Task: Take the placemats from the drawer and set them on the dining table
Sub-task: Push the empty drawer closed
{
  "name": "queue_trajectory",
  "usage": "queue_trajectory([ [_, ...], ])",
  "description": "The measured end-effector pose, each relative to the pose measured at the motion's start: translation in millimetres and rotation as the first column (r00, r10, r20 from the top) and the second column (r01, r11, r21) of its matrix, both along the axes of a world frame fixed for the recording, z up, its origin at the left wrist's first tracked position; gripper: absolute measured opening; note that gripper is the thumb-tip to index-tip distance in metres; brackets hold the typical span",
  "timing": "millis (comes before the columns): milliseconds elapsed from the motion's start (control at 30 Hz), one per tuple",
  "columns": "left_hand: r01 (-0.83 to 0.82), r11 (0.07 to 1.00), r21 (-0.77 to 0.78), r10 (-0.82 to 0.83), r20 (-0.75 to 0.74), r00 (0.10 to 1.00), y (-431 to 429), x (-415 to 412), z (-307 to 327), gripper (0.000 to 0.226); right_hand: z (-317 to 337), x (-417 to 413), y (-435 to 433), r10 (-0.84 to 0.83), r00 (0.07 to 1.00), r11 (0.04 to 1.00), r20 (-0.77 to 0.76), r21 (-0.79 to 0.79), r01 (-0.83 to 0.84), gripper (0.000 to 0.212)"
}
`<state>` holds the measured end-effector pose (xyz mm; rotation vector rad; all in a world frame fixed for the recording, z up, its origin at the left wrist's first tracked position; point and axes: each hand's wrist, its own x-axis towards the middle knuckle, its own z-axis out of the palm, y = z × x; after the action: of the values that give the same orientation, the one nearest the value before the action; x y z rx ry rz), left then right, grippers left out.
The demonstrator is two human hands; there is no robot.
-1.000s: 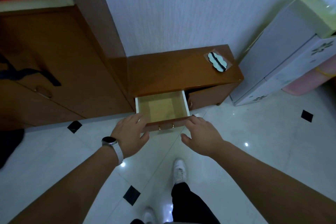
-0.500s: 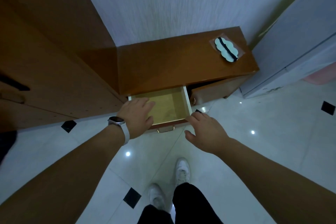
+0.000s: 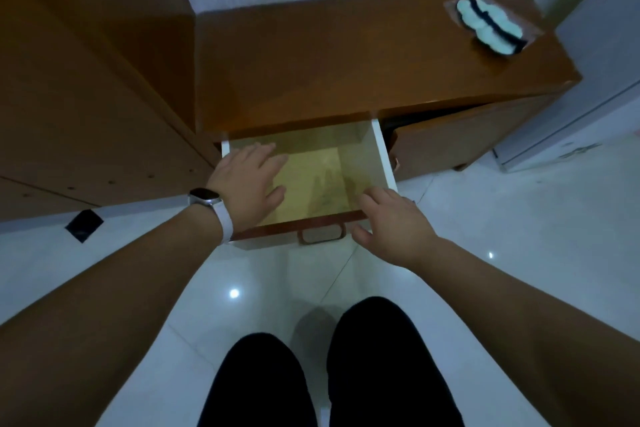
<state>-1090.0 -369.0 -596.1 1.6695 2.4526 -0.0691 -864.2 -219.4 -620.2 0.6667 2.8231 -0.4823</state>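
Nearest, the right hand (image 3: 391, 222) rests open on the front edge of the pulled-out drawer (image 3: 382, 156), gripping nothing, while the left hand (image 3: 247, 180) reaches inside with fingers spread flat and empty. Beyond them only a pale yellowish layer lines the drawer bottom; if that is a placemat (image 3: 322, 180), flat fingers could slide over it without lifting an edge.

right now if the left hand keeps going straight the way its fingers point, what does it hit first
Probably the drawer: the left hand is spread flat over its left side, pointing toward the back under the cabinet top. It would meet the pale liner or the back wall; depth is unclear.
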Motion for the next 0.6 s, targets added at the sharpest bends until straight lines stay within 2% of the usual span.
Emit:
queue_trajectory([
  [133, -0.025, 0.999, 0.042, 0.028, -0.066, 0.997, 12, -23, -46, 0.057, -46, -3, 7, 0.02, 0.999, 0.998, -0.04, 0.062, -0.017, 0.054],
  [367, -0.041, 0.985, 0.168, 0.073, -0.192, 0.979, 33, -51, -87, 0.067, -94, -10, 14, 0.066, 0.991, 0.985, -0.114, 0.166, -0.046, 0.064],
  [467, -0.038, 0.987, 0.153, 0.073, -0.23, 0.97, 39, -57, -95, 0.07, -104, -9, 14, 0.07, 0.985, 0.977, -0.156, 0.209, -0.037, 0.066],
  [600, -0.062, 0.989, 0.137, 0.09, -0.207, 0.974, 39, -59, -100, 0.073, -104, -10, 11, 0.074, 0.981, 0.977, -0.178, 0.212, -0.035, 0.064],
])
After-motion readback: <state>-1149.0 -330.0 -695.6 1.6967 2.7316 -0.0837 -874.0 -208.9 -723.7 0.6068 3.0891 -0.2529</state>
